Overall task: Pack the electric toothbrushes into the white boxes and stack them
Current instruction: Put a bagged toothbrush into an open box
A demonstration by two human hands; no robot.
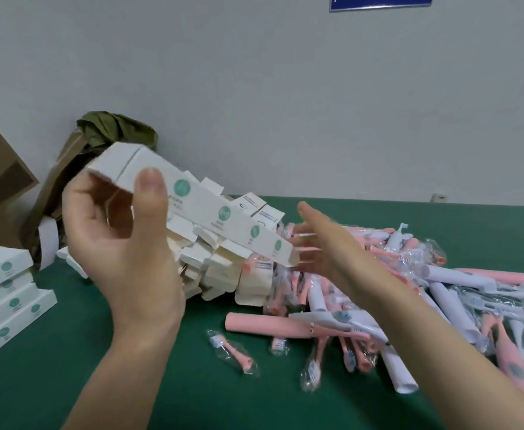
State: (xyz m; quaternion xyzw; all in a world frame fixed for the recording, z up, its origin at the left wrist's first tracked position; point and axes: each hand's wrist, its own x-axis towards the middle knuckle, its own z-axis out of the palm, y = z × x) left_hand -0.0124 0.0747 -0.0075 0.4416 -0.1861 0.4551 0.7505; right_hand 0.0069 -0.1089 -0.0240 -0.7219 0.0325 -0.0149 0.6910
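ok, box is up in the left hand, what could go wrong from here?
1. The box in the left hand is tilted and both ends look open, so a toothbrush could slide straight through.
2. The right hand reaches, open, toward a tangled toothbrush pile; it may drag out extras.
3. The stack on the left looks staggered and could topple as more go on.

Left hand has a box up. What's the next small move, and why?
Probably lower the right hand onto the pink toothbrush handle lying apart in front of the pile and grip it: the left hand holds a white box, and the right is open, holding nothing.
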